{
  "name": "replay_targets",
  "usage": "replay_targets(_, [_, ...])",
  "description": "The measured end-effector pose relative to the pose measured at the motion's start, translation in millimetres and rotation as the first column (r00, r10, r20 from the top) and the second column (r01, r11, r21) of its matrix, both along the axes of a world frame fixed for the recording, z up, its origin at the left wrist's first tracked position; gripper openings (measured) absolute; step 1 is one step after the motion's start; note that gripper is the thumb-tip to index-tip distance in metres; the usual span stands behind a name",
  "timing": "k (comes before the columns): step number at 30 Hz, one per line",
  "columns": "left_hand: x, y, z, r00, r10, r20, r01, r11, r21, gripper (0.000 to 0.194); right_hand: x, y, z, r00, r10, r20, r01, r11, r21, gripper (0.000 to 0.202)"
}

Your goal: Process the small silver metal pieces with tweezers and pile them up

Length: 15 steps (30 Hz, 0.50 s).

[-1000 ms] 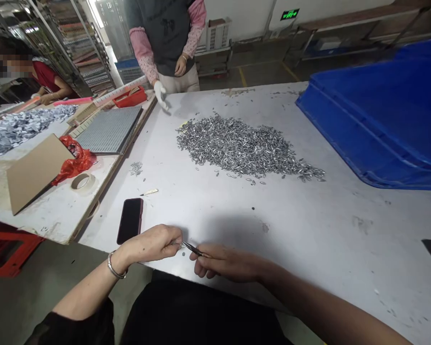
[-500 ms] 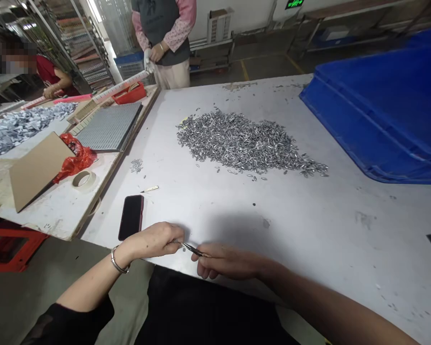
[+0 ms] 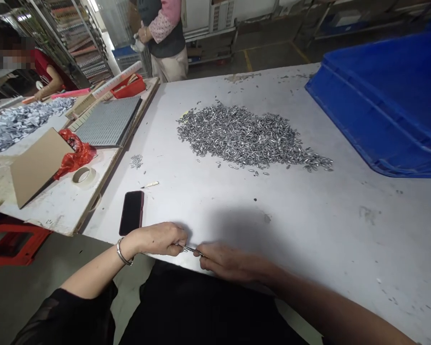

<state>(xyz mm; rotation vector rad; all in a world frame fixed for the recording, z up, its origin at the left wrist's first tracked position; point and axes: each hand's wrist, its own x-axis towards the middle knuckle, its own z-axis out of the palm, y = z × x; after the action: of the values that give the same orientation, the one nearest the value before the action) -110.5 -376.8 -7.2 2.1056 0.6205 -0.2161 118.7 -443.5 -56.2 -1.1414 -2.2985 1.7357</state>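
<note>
A slim metal tool (image 3: 189, 248) lies between the two hands, over the near edge of the bench (image 3: 208, 191). The right hand (image 3: 221, 260) pinches one end; the fingers of the left hand (image 3: 161, 238) are pressed together at the other, their exact grip hidden. Just beyond the left wrist lies a phone (image 3: 131, 211); farther out, a heap of silvery pieces (image 3: 244, 136).
</note>
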Motion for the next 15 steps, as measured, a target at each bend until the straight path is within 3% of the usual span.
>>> replay_targets(15, [6.4,5.8,-3.0,1.000,0.009,0.011,-0.008,0.993,-0.120,0.022,5.6,5.0,2.7,0.997,0.067,-0.045,-0.071,0.994,-0.080,0.019])
